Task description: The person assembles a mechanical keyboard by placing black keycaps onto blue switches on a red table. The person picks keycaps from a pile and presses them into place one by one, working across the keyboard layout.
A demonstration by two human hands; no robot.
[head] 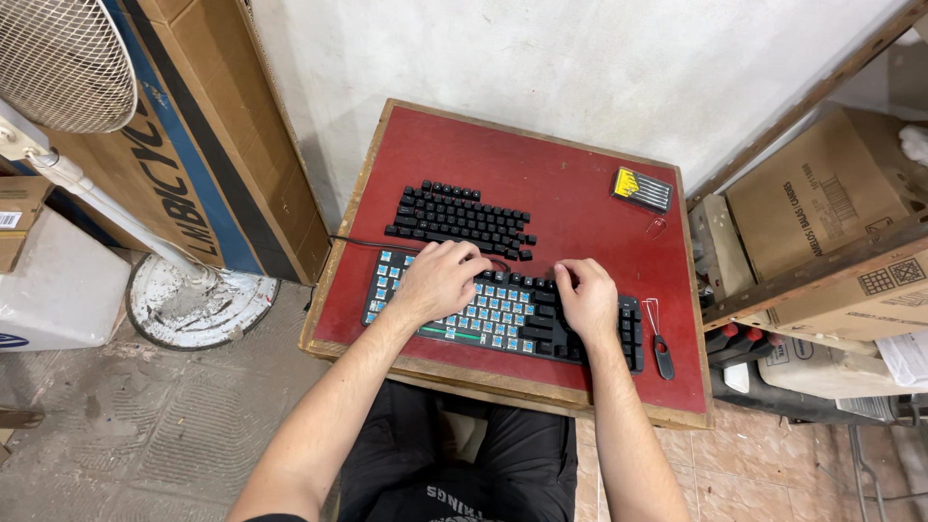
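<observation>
On the red tabletop [580, 193], seen from the head camera, we look down at our two bare hands resting on a black keyboard [503, 314]. Many of its keycaps are off, so rows of pale blue switches show. Our left hand [440, 280] lies palm down over the upper left rows, its fingers curled; we cannot tell whether they pinch anything. Our right hand [585, 295] sits over the middle right, fingers bent onto the keys, with no object visible in them.

Just behind the keyboard lies a loose block of removed black keycaps [462, 219], apart from our hands. A thin cable [353, 242] runs between the two.

We judge that a careless sweep of a wrist could scatter the keycaps or push them off the edge, and that a snagged cable could drag the keyboard.

A small yellow and black case [643, 188] holds a row of slim tools. Cardboard boxes [822, 193] stand at the right, contents hidden. A black wire puller [660, 348] lies beside the keyboard.
</observation>
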